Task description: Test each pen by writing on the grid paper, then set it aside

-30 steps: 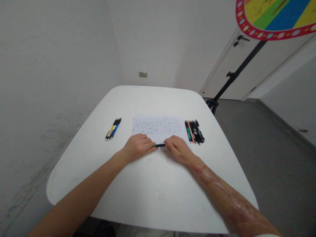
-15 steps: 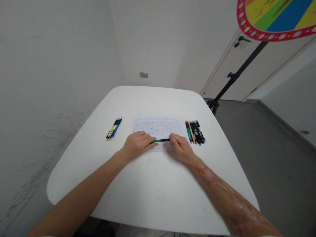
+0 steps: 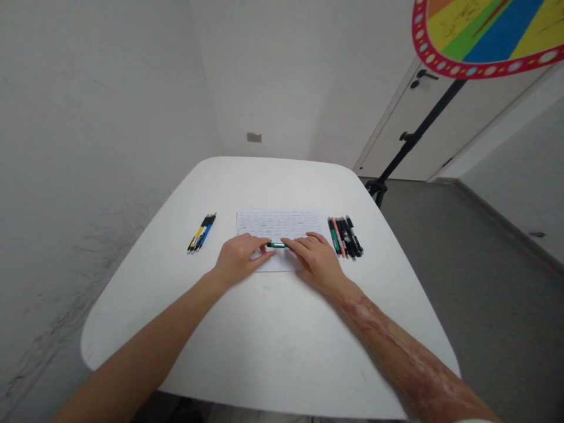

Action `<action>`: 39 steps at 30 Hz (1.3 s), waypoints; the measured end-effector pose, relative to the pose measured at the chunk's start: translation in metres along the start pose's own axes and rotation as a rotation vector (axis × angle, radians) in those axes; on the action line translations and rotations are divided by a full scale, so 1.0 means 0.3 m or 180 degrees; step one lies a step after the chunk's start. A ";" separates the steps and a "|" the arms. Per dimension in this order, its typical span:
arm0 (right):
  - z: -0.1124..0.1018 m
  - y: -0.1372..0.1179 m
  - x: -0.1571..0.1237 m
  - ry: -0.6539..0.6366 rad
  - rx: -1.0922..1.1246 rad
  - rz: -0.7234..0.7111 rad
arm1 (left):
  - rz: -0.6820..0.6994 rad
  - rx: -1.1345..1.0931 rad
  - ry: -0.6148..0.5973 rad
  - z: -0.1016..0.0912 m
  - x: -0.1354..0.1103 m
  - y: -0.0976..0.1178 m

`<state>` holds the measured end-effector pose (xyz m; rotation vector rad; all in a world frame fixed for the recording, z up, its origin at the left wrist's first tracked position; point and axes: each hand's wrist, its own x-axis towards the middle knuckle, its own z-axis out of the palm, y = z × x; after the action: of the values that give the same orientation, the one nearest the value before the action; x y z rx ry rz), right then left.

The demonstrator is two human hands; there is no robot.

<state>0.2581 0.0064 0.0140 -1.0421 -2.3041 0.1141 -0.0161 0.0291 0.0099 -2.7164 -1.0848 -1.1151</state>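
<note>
A green and black pen (image 3: 277, 245) lies level between my two hands, just above a sheet of paper covered in handwriting (image 3: 277, 220). My left hand (image 3: 240, 257) has its fingertips at the pen's left end, its thumb lower and a little apart. My right hand (image 3: 321, 258) is closed over the other end, which its fingers hide. Right of the paper is a row of several pens (image 3: 345, 238), green, pink and black. To the left lies a smaller group of pens (image 3: 202, 233) with yellow and blue barrels.
The white table (image 3: 264, 335) has rounded corners and stands near grey-white walls. Beyond its right side, a colourful wheel (image 3: 489, 35) on a black stand (image 3: 414, 138) stands in front of a white door (image 3: 396, 111).
The pen has shifted slightly and now shows a shorter stretch between my hands. My right fingers have moved left over it, stretched flatter. My left thumb and fingers have parted a little.
</note>
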 end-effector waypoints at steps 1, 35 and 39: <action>0.002 0.007 -0.004 0.0094 0.0035 0.0111 | -0.0123 -0.0041 -0.0009 -0.002 -0.001 -0.007; -0.045 0.091 0.157 0.1932 0.5114 0.2345 | -0.0291 -0.0125 -0.0165 -0.008 0.002 -0.036; -0.037 0.092 0.156 0.2022 0.5200 0.2382 | -0.0274 -0.0109 -0.0166 -0.009 0.002 -0.036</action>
<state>0.2583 0.0568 0.0372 -0.6920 -0.5987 1.3992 -0.0241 0.0368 0.0098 -2.7642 -1.2117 -1.0893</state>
